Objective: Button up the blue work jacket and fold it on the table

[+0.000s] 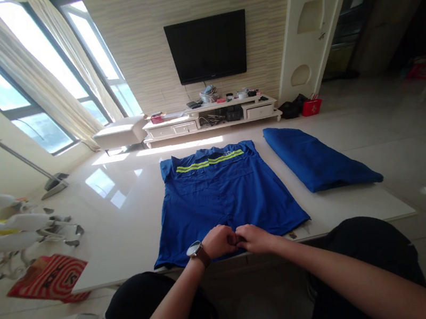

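Note:
A blue work shirt point(219, 196) with a yellow-green reflective stripe across its chest lies front up on the white table point(105, 246). Its collar points away from me and its hem reaches the near edge. My left hand point(220, 241), with a watch on the wrist, is closed at the middle of the hem. Close beside it, my right hand point(254, 238) is also closed on the shirt's front at the hem. The fingertips meet there and partly hide the cloth between them. To the right rests a folded blue garment point(318, 161).
A red striped paper bag point(49, 277) stands by the table's left end, near white chair-like legs point(17, 228). Beyond the table are a low TV cabinet point(175, 127), a television point(209, 47), a stool point(122, 132) and a long-handled dustpan point(55, 184). My knees are under the near edge.

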Motion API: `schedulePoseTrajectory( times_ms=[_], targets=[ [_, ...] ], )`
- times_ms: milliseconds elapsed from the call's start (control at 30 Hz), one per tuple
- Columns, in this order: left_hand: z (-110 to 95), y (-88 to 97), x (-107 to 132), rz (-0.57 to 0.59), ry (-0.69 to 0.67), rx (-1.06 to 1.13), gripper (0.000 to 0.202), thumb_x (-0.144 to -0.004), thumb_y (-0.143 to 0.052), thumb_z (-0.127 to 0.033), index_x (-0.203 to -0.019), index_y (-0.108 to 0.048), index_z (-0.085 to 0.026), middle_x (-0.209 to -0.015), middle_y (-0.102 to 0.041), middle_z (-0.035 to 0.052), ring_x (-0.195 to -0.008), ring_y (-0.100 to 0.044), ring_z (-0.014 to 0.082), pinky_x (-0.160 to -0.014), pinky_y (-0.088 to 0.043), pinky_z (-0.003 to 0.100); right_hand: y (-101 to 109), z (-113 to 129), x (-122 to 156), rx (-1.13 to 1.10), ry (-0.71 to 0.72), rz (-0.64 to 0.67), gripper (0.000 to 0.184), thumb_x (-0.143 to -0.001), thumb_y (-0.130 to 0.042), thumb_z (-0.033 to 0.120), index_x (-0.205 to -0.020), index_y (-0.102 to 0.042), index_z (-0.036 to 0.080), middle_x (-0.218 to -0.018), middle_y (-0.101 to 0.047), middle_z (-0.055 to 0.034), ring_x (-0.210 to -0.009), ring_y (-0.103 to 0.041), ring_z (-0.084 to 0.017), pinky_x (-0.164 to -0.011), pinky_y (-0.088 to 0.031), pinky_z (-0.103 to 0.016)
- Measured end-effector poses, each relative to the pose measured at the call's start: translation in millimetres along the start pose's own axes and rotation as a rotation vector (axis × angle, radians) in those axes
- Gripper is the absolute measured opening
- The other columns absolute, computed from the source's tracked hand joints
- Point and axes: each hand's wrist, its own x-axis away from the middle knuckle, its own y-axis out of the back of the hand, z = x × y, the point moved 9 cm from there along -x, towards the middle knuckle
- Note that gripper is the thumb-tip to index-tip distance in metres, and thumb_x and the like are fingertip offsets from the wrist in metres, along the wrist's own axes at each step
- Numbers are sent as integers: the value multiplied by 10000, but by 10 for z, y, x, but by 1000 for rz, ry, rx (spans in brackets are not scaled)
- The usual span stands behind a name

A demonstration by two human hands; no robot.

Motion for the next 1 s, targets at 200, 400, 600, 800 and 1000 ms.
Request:
schedulePoseTrajectory(
  times_ms=[200, 400, 600, 800, 1000],
  targets=[
    [7, 28, -1, -27, 20, -6, 106, -715, -757, -283, -720, -716, -185, -776, -722, 2, -681, -593, 119, -610, -357, 226, 11, 33, 0, 36, 29, 2, 103, -840, -620, 160, -912, -693, 157, -983, -716, -88, -920, -639, -200, -787, -416, -258],
    [-25, 79, 5, -42, -30, -81, 75, -778, -731, -300, -796, -751, -230, -875, -729, -1, -774, -630, 143, -675, -386, 232, 57, 56, 22, 60, 60, -16, 107, -783, -648, 160, -890, -654, 159, -914, -691, -60, -815, -613, -173, -705, -402, -243],
    [-49, 86, 10, -32, -28, -104, 67, -816, -644, -249, -802, -707, -228, -921, -721, -6, -815, -643, 147, -700, -400, 231, 108, 30, 1, 43, 24, -68, 67, -827, -665, 216, -844, -656, 151, -876, -678, -59, -789, -601, -167, -699, -402, -248],
    [-81, 127, 27, -69, -25, -126, 274, -663, -776, -323, -867, -626, -220, -864, -681, -12, -747, -589, 149, -623, -346, 239, 98, -105, -35, -168, -84, -105, 149, -797, -648, 127, -922, -724, 157, -886, -726, -42, -798, -634, -165, -715, -434, -240],
    [-149, 122, 29, -65, -60, -206, 126, -738, -691, -215, -847, -628, -225, -908, -682, -9, -759, -591, 144, -620, -322, 257, 112, -287, -66, -319, -176, -168, 114, -768, -648, 154, -843, -733, 146, -833, -733, -36, -782, -636, -177, -711, -438, -252]
  ],
)
